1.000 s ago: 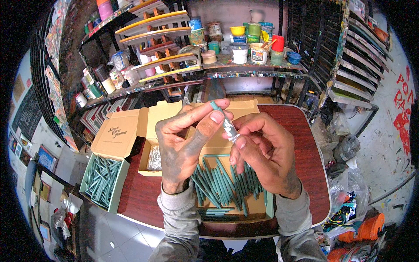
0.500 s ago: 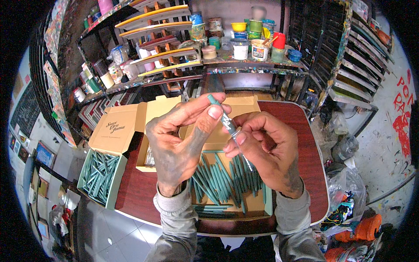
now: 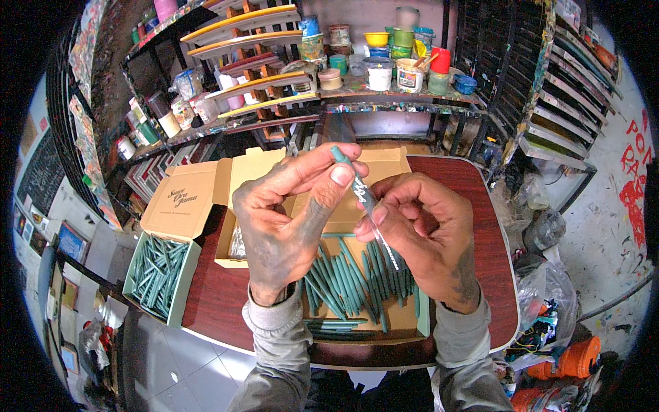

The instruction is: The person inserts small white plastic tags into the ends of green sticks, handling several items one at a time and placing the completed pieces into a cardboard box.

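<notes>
A slim dark green pen (image 3: pixel 361 187) with white print slants between my hands above the table. My left hand (image 3: pixel 278 220) pinches its upper end between thumb and fingers. My right hand (image 3: pixel 436 237) closes its thumb and fingertips round the lower part; a thin shiny edge shows by that thumb, too small to name. Below the hands lies an open cardboard box (image 3: pixel 406 331) with rows of similar green pens (image 3: pixel 343 283). My hands hide part of it.
At the left, a second open box (image 3: pixel 180 302) is filled with loose green pens. A smaller carton (image 3: pixel 233 262) with clear items stands behind my left hand. All rest on a dark red table (image 3: pixel 480 275). Paint tubs (image 3: pixel 377 75) line the shelf behind; plastic bags (image 3: pixel 546 302) lie at the right.
Both hands and the pen have shifted very slightly right. The shiny clear edge by my right thumb shows less than before. My grip on the pen looks nearly the same.
</notes>
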A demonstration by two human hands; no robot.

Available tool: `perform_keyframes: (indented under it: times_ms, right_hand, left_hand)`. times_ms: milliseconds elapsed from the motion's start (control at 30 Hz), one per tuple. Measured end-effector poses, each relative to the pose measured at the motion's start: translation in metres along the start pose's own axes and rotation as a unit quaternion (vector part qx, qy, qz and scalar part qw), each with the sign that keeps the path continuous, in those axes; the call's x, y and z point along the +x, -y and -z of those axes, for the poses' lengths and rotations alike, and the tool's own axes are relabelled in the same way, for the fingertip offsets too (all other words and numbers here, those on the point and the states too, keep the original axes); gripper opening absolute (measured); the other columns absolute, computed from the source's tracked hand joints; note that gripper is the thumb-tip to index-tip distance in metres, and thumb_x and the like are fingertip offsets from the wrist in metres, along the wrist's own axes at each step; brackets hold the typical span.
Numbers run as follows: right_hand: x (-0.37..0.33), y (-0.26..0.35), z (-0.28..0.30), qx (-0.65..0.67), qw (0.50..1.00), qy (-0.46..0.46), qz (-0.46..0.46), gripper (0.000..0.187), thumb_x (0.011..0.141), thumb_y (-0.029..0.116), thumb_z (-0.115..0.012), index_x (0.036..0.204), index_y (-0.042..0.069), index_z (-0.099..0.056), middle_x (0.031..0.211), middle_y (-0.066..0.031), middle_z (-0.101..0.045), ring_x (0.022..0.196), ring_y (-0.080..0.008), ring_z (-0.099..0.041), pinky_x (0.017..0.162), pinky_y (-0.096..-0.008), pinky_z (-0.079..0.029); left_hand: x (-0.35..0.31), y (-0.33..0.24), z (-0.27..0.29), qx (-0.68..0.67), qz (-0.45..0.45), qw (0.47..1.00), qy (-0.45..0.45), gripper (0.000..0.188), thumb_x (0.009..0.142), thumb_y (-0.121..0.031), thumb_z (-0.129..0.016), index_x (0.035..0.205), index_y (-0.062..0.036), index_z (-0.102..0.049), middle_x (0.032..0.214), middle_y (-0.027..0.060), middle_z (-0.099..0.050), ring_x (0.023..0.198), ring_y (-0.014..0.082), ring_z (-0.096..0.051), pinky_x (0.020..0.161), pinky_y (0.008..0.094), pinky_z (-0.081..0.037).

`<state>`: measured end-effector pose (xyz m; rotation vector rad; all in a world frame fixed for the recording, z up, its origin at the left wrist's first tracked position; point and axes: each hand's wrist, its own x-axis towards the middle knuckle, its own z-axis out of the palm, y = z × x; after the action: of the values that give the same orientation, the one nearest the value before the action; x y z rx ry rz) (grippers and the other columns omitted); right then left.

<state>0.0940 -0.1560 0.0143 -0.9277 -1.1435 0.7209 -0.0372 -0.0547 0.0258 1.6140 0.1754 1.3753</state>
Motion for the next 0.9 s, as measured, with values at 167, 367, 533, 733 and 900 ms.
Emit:
perform_keyframes:
  times_ms: [167,367,533,733,900]
  right_hand:
    - [-0.0006,0.0002,0.0000,-0.018,1.000,-0.013,-0.004,0.017,0.086,0.009,-0.069,0.094,-0.002,-0.059,0.085,-0.0077,-0.066,0.079,-0.0121,-0.065,0.072,-0.0261,-0.055]
    - [-0.0007,0.0006,0.0010,-0.046,0.999,-0.004,0.014,0.005,0.091,-0.002,-0.058,0.093,-0.006,-0.055,0.088,-0.0110,-0.062,0.078,-0.0153,-0.066,0.071,-0.0292,-0.056]
    - [-0.0007,0.0001,0.0010,-0.024,1.000,-0.016,0.003,0.009,0.088,0.003,-0.063,0.090,-0.003,-0.057,0.084,-0.0084,-0.064,0.076,-0.0131,-0.065,0.070,-0.0274,-0.054]
    - [0.0005,-0.0045,0.0008,0.016,1.000,-0.012,0.006,0.010,0.088,0.005,-0.064,0.089,-0.002,-0.057,0.082,-0.0080,-0.065,0.075,-0.0130,-0.065,0.070,-0.0271,-0.054]
    - [0.0014,-0.0046,-0.0011,0.035,0.999,-0.013,0.022,0.011,0.089,0.003,-0.064,0.088,-0.003,-0.056,0.082,-0.0102,-0.065,0.075,-0.0140,-0.065,0.069,-0.0275,-0.054]
  left_hand:
    - [-0.0010,-0.0014,-0.0011,0.003,-0.004,1.000,0.000,0.021,0.088,-0.002,-0.067,0.107,0.0052,-0.068,0.097,0.0140,-0.071,0.088,0.0175,-0.069,0.080,0.0288,-0.054]
    - [-0.0023,-0.0022,-0.0033,0.013,-0.014,1.000,0.000,0.020,0.088,-0.003,-0.067,0.107,0.0044,-0.068,0.093,0.0132,-0.071,0.085,0.0156,-0.068,0.079,0.0279,-0.054]
    - [-0.0026,-0.0014,-0.0057,0.006,-0.022,1.000,-0.008,0.020,0.087,-0.002,-0.068,0.107,0.0038,-0.069,0.092,0.0133,-0.072,0.085,0.0151,-0.068,0.078,0.0281,-0.053]
    - [-0.0025,0.0003,-0.0035,0.012,-0.021,1.000,-0.001,0.021,0.087,-0.002,-0.068,0.108,0.0037,-0.068,0.093,0.0134,-0.072,0.086,0.0158,-0.068,0.078,0.0283,-0.053]
    - [-0.0009,0.0023,-0.0008,-0.001,-0.025,1.000,0.009,0.022,0.087,-0.003,-0.068,0.109,0.0041,-0.068,0.093,0.0139,-0.072,0.086,0.0162,-0.068,0.080,0.0290,-0.053]
